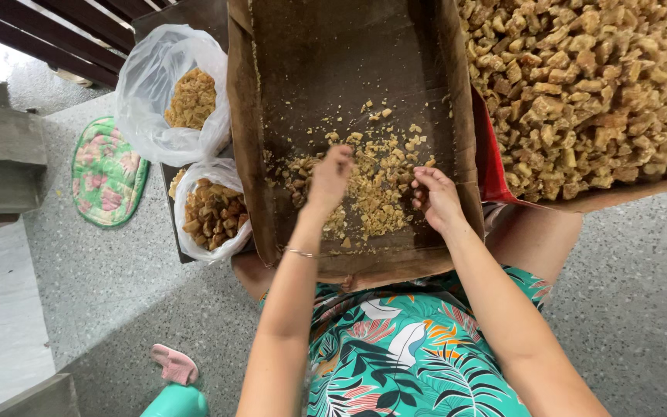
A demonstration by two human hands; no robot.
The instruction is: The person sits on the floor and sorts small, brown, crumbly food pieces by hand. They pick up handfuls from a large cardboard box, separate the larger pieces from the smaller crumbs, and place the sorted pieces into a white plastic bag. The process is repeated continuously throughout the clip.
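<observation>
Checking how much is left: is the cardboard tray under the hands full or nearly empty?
Nearly empty: the cardboard tray shows mostly bare bottom, only scattered crumbs.

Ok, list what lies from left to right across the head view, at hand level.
Green floral round mat → clear plastic bag of brown chunks → left hand → right hand → red-edged cardboard tray heaped with tan chunks.

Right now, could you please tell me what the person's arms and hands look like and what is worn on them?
Both arms are bare, with no sleeves showing. The left hand has no glove, and a thin silver bracelet circles that wrist. The right hand is bare too, with no bracelet or watch in view. No rings can be made out on the fingers.
</observation>
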